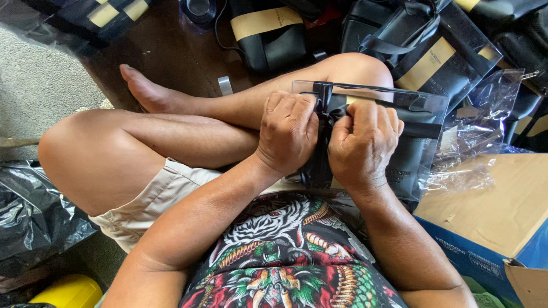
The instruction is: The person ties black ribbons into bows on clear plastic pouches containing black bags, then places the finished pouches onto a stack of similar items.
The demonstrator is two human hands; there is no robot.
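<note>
We are sitting cross-legged on the floor, and we are listing items from left to right. At the left edge, a crumpled black plastic bag is lying beside our thigh, with a yellow object below it.

Our left hand is clenching around the black ribbon of a black pouch in a clear sleeve, which is resting upright on our lap. Our right hand is pinching the same ribbon from the other side. Both hands are meeting at the knot, equally near. The pouch's long axis is running away from us, and the ribbon is running vertically between the fists.

Further right, loose clear film is lying against a cardboard box with blue sides. Along the far edge of the floor, more black pouches with tan rectangular labels are lying stacked.
</note>
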